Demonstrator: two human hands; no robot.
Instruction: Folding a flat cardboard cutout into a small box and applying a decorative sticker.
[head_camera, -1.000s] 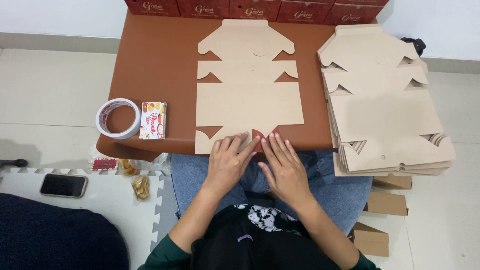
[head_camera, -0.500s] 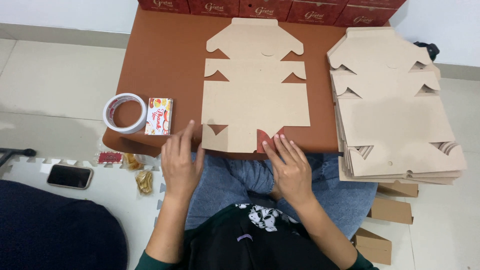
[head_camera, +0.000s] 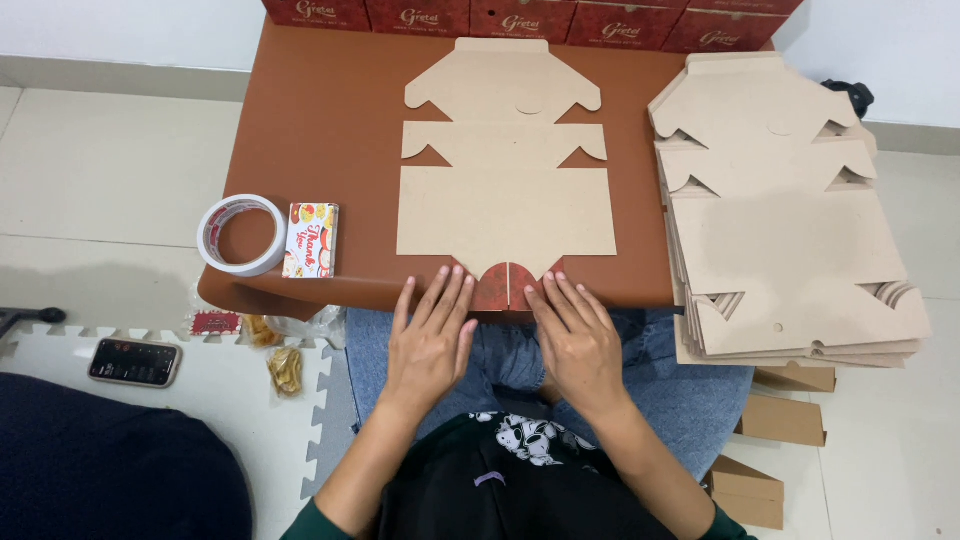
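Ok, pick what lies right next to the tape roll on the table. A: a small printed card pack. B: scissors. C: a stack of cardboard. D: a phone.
A: the small printed card pack lies beside the tape roll near the table's left edge.

**Packages, cards, screen**

Red boxes (head_camera: 530, 15) line the table's far edge. Small colourful printed card pack (head_camera: 311, 240) just beside the tape roll (head_camera: 242, 234). Dark-screened phone (head_camera: 134, 361) on the floor mat; red sachet (head_camera: 216, 323) nearby.
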